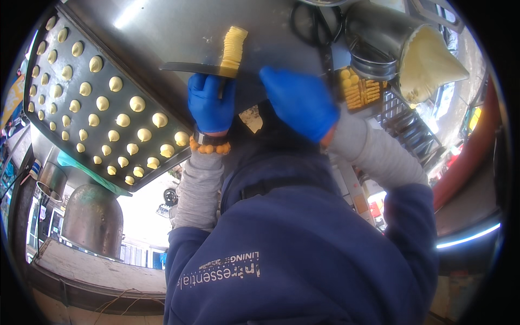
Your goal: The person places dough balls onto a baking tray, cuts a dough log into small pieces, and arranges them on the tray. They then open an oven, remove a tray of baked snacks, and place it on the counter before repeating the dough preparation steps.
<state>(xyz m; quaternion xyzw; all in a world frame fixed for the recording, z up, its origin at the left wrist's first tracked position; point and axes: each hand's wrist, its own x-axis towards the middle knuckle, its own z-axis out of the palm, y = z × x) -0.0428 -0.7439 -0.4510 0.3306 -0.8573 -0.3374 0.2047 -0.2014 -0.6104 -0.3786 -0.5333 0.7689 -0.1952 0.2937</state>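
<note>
My left hand [211,101], in a blue glove, is curled around a dark flat-bladed tool [191,67]; its thin blade lies across above my knuckles. A leaning row of thin, pale yellow slices [234,45] stretches away from the blade, its near end meeting it. To the right, my right hand [300,101], also gloved in blue, is blurred with its fingers curled. It hovers near the counter's front edge, apart from the slices, and whether it holds anything is hidden.
A dark baking tray [122,147] with several piped batter mounds lies at left. Black-handled scissors [317,24] lie at back right, near a tilted metal pot [373,36] with creamy batter at its mouth. Browned sticks and yellow rounds fill a small tray [361,89]. The metal counter [170,36] extends behind.
</note>
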